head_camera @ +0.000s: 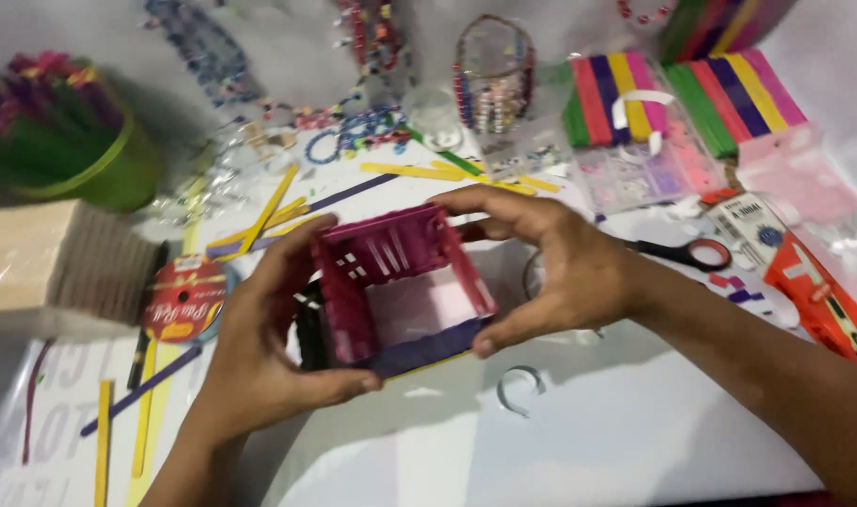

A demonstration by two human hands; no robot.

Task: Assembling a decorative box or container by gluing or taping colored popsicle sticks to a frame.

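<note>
Both hands clamp on a small open box of magenta and purple craft sticks (400, 291), held just above the white table covering (579, 451) near the middle of the view; the left hand (260, 347) grips its near left corner, thumb along the purple bottom edge, while the right hand (560, 268) wraps the far right side, fingers curled over the top rim and thumb pressed at the lower right corner. The box's left wall and outer base are hidden behind the left palm, and something dark beside that palm is too blurred to name. A pair of scissors with red handles (696, 252) lies beyond the right wrist, its blades covered by the hand. Loose yellow and purple sticks (260, 221) scatter behind the box. Flat bundles of striped coloured sticks (734, 94) sit at the far right, one cut off by the top edge. A green tub of sticks (67, 141) at far left is smeared by motion, and the strings of beads (363, 127) along the back are hard to tell apart. A red flat pack (823, 296) runs off the right edge
</note>
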